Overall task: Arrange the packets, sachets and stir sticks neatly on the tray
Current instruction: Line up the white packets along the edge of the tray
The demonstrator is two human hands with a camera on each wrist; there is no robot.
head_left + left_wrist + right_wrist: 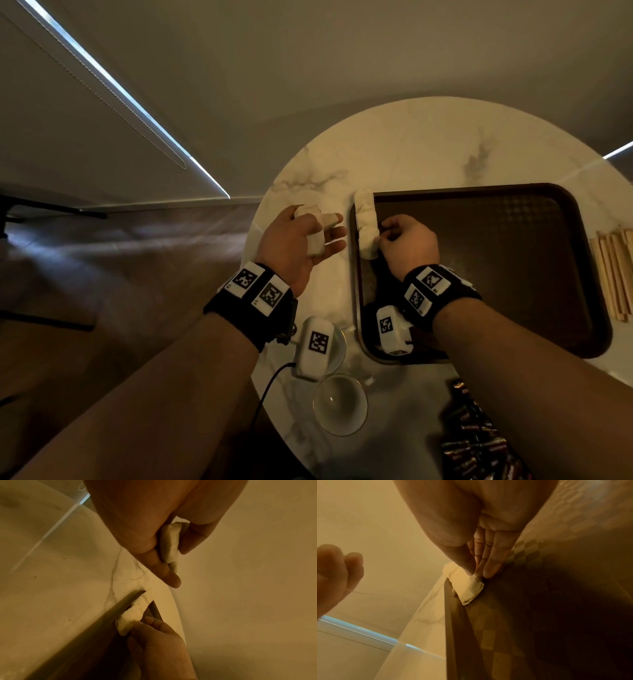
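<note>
My left hand (pixel 323 229) hovers over the marble table, left of the tray, and grips several white sachets (pixel 315 245) between thumb and fingers; one of them (pixel 169 543) shows in the left wrist view. A row of white sachets (pixel 364 212) lies along the left rim of the dark brown tray (pixel 496 240). My right hand (pixel 382 236), fingers curled, pinches the near sachet (pixel 469 588) of that row with thumb and fingertips (pixel 491 569). Wooden stir sticks (pixel 613 274) lie on the table right of the tray. Dark packets (pixel 472 442) are piled at the near right.
The round marble table (pixel 411 144) ends just left of my left hand, with floor beyond it. A clear glass dish (pixel 339 404) stands near the front edge beneath my left wrist. Most of the tray floor is bare.
</note>
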